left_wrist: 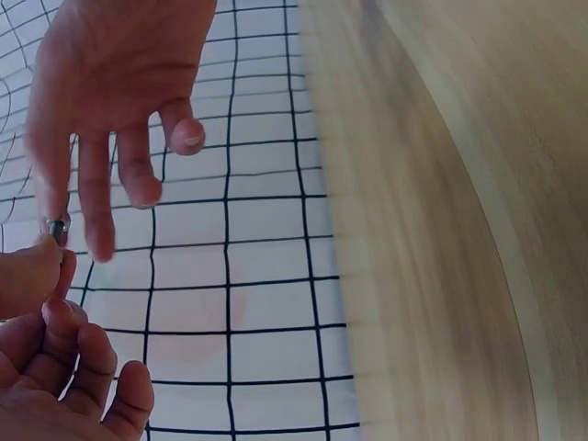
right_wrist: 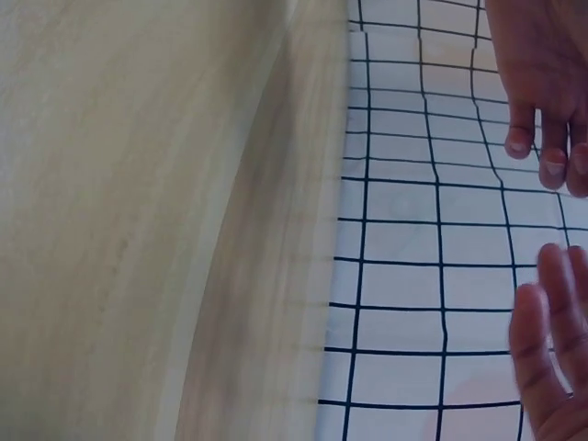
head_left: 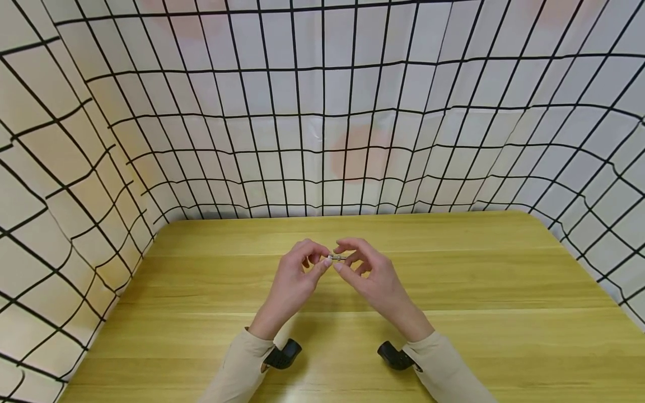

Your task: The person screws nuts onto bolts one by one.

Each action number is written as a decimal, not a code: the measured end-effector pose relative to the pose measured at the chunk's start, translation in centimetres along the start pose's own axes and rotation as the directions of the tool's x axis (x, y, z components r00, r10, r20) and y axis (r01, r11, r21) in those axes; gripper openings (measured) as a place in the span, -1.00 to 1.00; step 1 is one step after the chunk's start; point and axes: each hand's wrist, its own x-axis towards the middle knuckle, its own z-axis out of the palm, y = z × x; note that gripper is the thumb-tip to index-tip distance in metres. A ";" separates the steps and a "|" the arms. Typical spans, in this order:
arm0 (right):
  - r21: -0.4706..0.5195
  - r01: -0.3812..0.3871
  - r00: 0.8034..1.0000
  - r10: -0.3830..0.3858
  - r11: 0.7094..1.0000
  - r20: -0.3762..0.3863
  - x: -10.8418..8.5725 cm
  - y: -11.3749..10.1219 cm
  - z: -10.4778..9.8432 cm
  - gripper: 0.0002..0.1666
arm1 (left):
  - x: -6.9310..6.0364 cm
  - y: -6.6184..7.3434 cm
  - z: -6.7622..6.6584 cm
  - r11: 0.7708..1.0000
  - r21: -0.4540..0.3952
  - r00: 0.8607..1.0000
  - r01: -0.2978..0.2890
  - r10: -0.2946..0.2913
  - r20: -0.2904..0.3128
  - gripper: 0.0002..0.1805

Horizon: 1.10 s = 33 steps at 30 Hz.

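around the back and sides hangs a white, black-gridded sheet (head_left: 267, 131), with a wood-grain tabletop (head_left: 191, 313) before it. two beige sleeves (head_left: 237, 366) come in from the near edge, and over the middle the left hand (head_left: 296, 274) and right hand (head_left: 375, 275) face each other. black angled devices (head_left: 284, 354) jut inward at the wrists. between the hands is a small bolt-like metal piece (head_left: 338, 258): the left hand pinches one end, while the right thumb and forefinger stand parted around the other (whether any right finger touches it, i cannot tell).
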 end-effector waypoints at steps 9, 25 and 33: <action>-0.022 0.110 0.993 -0.111 0.994 -0.037 0.2 0.5 0.0 -0.74 | 0.1 0.0 -0.1 1.000 -0.006 1.000 0.014 -0.014 -0.001 -0.95; 0.050 0.049 0.999 -0.048 0.998 -0.010 0.0 0.3 0.3 -0.82 | 0.1 -0.1 -0.1 0.999 -0.025 0.999 0.033 -0.034 -0.013 -0.94; 0.036 0.017 1.000 -0.017 0.999 0.001 -0.1 0.3 0.2 -0.80 | 0.1 0.1 0.0 0.999 -0.023 0.999 0.032 -0.032 -0.011 -0.95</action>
